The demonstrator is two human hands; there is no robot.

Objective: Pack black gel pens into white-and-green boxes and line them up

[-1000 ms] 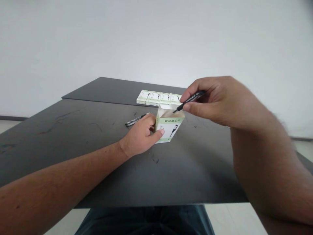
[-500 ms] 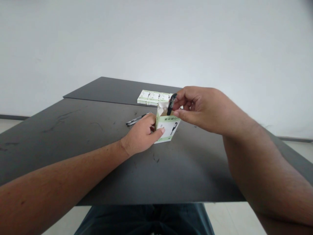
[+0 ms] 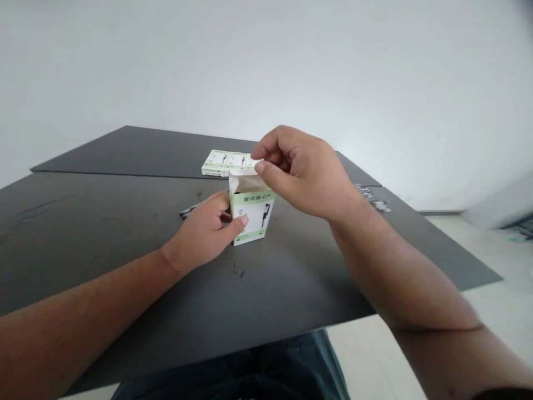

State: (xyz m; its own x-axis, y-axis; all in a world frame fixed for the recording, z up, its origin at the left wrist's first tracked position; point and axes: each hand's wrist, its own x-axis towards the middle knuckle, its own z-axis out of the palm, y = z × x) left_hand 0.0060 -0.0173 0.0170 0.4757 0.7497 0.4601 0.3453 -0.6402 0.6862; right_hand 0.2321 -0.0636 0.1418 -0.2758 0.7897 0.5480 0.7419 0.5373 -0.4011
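Observation:
A small white and green pen carton (image 3: 255, 221) stands upright on the dark table, its top open and a flap raised. My left hand (image 3: 206, 228) grips it from the left, thumb on the printed front and fingers behind. My right hand (image 3: 303, 172) is over the carton's mouth at its right corner. Its thumb and index finger are slightly apart, and no pen shows between them. The carton's contents are mostly hidden by its front wall. Beside the left hand, partly covered by it, lie black and clear pens (image 3: 190, 211).
Behind the carton, several matching cartons (image 3: 227, 160) lie in a row on the far table (image 3: 166, 147). Past my right forearm is a group of blurred, shiny, slim things (image 3: 377, 204), perhaps pens. A white wall (image 3: 266, 66) rises behind the tables.
The black pen in my right hand has gone out of sight at the carton's mouth, and those fingers have parted. My left hand still holds the carton. The view has swung right.

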